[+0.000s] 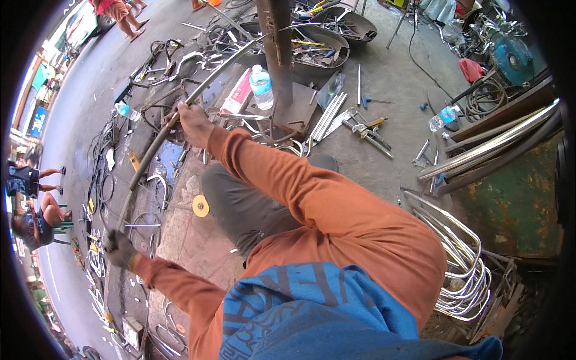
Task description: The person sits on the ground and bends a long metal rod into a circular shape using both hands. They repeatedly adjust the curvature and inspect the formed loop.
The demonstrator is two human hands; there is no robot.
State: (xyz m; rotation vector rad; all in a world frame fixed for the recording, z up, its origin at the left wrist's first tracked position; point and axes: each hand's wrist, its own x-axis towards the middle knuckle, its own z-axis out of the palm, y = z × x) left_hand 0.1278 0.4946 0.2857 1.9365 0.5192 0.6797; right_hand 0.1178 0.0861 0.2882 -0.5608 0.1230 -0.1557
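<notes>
A long, slightly bent grey metal pipe [148, 161] slants across the left half, its far end passing close to an upright rusty post [276, 54]. My right hand [195, 124] is closed around the middle of this pipe. At the pipe's lower end, my left hand [122, 251] is curled, dark and apparently gloved or grimy, with the pipe running into its fingers. The exact grip there is small and partly hidden. A yellow disc [200, 206] lies on the brick-patterned ground beside my knee.
Water bottles [261, 89] stand or lie about. Metal basins [318, 51] of tools sit beyond the post. Shiny bent tubes [462, 270] are piled at the right, near a blue round fan [511, 59]. Cables and scraps [99, 180] litter the left, where people sit and stand beside a road.
</notes>
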